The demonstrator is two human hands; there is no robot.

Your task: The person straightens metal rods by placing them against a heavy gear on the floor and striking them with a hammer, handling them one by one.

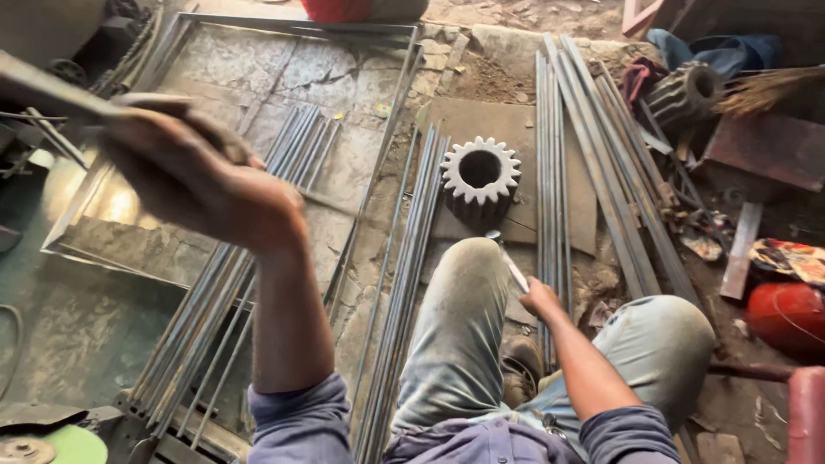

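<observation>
Gripping long flat grey steel strip (51,90) with left hand (193,176), fingers wrapped | stiff, springy, hold mid-length | right hand (540,298) pinching white chalk stick (514,271)

Blurred left hand (202,185), flat bar (51,90) cut off, perhaps gripped

You are looking down at a workshop floor (258,77) of cracked stone slabs and packed dirt, lit by daylight that glares off a patch at the left. A large toothed gear (479,174) stands on a flat plate (507,129). Long steel rods (593,155) lie in bundles across the ground. At the right edge sit a red cylinder (786,314), a straw broom (765,90) and blue cloth (722,51).
</observation>
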